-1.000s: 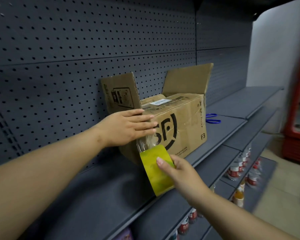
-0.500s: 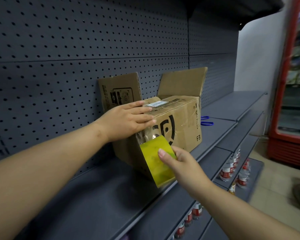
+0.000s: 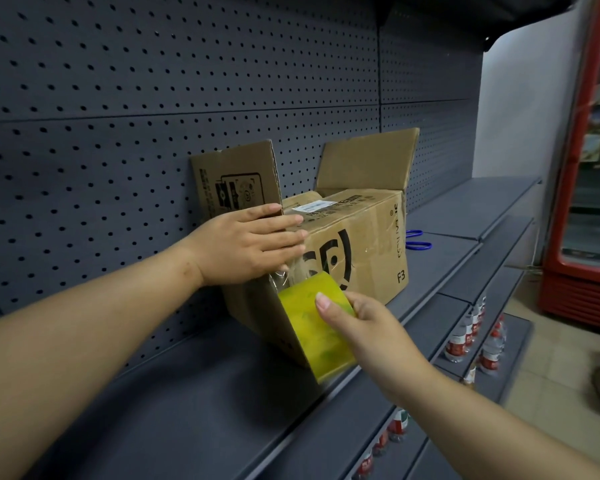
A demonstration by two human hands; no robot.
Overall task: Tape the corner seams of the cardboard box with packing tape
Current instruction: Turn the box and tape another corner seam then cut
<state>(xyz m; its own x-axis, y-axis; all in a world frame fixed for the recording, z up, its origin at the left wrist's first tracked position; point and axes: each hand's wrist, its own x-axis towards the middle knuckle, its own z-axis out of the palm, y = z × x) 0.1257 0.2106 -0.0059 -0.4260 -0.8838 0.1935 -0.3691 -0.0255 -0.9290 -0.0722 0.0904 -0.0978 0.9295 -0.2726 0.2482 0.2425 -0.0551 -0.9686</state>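
as seen from the head view, box: cardboard box (image 3: 361, 258) sits on the grey shelf (image 3: 187, 393) against the pegboard (image 3: 118, 133). its near corner is turned toward the person, so that seam is reachable. top flaps (image 3: 364, 161) stand up.
left hand: left hand (image 3: 246, 249) lies flat on the upper part of the near corner, fingers straight and together, gripping nothing. looks like it pins the tape end and steadies the box against the pull.
right hand: right hand (image 3: 368, 327) is clamped round the yellow tape roll (image 3: 312, 327), thumb on the outer face, other fingers hidden behind it.
tape: clear strip (image 3: 281, 277) runs from under the left palm down to the roll. the roll is held low, just in front of the corner, so the strip follows the vertical seam.
step: judged mid-seam, lower corner not yet covered.
risk: strip looks crinkled near the palm and may set with wrinkles.
scissors: blue scissors (image 3: 418, 239) lie on the shelf right of the box, well apart, probably kept there for the cut.
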